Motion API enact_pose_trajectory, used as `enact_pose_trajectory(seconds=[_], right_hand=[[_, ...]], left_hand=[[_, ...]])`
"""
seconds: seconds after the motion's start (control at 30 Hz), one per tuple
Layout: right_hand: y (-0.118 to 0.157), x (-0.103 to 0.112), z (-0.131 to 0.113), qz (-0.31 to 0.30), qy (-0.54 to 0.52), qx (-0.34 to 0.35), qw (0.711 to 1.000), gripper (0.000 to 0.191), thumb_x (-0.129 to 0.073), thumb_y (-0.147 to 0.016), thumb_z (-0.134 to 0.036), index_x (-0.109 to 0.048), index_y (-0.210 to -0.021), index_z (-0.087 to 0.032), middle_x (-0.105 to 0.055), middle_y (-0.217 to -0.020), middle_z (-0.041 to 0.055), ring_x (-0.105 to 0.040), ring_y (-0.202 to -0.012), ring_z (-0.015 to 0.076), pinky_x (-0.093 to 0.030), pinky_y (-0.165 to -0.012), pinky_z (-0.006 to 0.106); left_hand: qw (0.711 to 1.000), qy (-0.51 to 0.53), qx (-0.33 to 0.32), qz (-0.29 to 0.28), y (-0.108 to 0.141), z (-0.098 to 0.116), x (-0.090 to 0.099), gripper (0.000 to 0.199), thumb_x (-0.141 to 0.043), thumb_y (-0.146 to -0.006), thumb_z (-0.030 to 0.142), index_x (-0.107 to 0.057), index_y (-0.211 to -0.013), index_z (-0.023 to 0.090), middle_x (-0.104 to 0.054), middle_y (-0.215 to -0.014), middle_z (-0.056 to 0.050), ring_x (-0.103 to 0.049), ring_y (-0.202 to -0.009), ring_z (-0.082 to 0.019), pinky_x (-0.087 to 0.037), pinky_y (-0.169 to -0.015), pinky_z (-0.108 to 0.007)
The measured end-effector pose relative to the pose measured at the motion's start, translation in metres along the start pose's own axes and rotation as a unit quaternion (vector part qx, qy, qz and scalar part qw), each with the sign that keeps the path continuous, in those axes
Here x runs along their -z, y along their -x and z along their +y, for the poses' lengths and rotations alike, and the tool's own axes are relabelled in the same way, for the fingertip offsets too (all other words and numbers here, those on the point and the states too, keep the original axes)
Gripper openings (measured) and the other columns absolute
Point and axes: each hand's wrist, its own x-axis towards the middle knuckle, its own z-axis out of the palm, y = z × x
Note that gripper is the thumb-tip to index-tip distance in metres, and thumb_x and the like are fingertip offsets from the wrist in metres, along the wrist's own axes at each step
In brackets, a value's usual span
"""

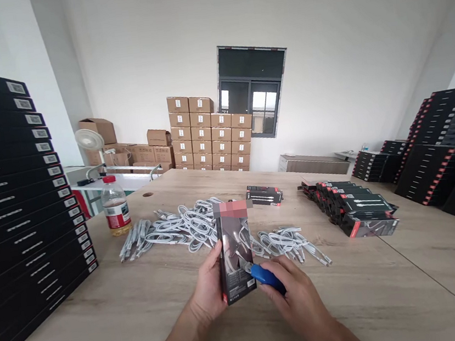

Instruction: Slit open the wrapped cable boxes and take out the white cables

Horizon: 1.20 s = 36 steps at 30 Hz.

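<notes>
My left hand [209,286] grips a slim black cable box [237,255] by its left side, holding it upright over the table. Part of the box's top is blurred out. In my right hand [294,289] is a blue utility knife [266,277], its grey tip at the lower front face of the box. Whether the tip touches the box I cannot tell. Behind the box lie a pile of coiled white cables [192,224] and a smaller cable bunch [288,243] to the right.
A tall stack of black boxes [20,207] rises at left, beside a red-capped bottle [116,206]. Several packed cable boxes [356,202] lie at right, and two or so more boxes [263,195] lie behind the cables. Brown cartons [202,135] line the back wall.
</notes>
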Motion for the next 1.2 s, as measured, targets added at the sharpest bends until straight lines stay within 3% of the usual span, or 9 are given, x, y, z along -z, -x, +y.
enact_pose_trajectory(seconds=[0.6,0.83,1.03,1.2], right_hand=[[-0.001,0.004,0.001,0.017,0.011,0.017,1.000,0.023,-0.061,-0.095,-0.024,-0.063,-0.118,-0.027,-0.066,-0.101,0.0052,-0.069,-0.088,0.0210,-0.058,-0.076,0.032],[-0.001,0.004,-0.001,0.034,0.003,0.009,0.999,0.024,-0.061,-0.095,-0.023,-0.064,-0.118,-0.026,-0.066,-0.102,0.0060,-0.068,-0.089,0.0211,-0.058,-0.078,0.033],[-0.007,0.007,0.003,0.118,-0.011,-0.035,0.992,0.022,-0.060,-0.097,-0.025,-0.066,-0.118,-0.027,-0.067,-0.104,0.0059,-0.068,-0.095,0.0203,-0.058,-0.083,0.033],[-0.010,0.012,0.007,0.144,-0.003,-0.039,0.989,0.020,-0.061,-0.096,-0.027,-0.068,-0.115,-0.025,-0.067,-0.102,0.0062,-0.068,-0.092,0.0209,-0.058,-0.082,0.034]], left_hand=[[1.000,-0.014,-0.005,0.003,-0.001,0.000,0.001,0.052,-0.052,-0.095,0.051,-0.069,-0.121,0.009,-0.078,-0.097,-0.017,-0.076,-0.089,-0.032,-0.057,-0.091,-0.047],[0.998,-0.050,-0.001,0.031,0.001,-0.001,-0.004,0.054,-0.049,-0.096,0.055,-0.070,-0.116,0.009,-0.079,-0.091,-0.016,-0.076,-0.080,-0.029,-0.060,-0.080,-0.040],[0.981,-0.133,0.115,0.077,0.001,-0.014,-0.008,0.070,-0.054,-0.085,0.075,-0.073,-0.098,0.009,-0.078,-0.082,-0.016,-0.070,-0.059,-0.020,-0.056,-0.057,-0.028],[0.978,-0.131,0.154,0.050,0.001,-0.020,-0.011,0.072,-0.055,-0.083,0.077,-0.074,-0.088,0.008,-0.077,-0.084,-0.018,-0.070,-0.063,-0.020,-0.056,-0.060,-0.028]])
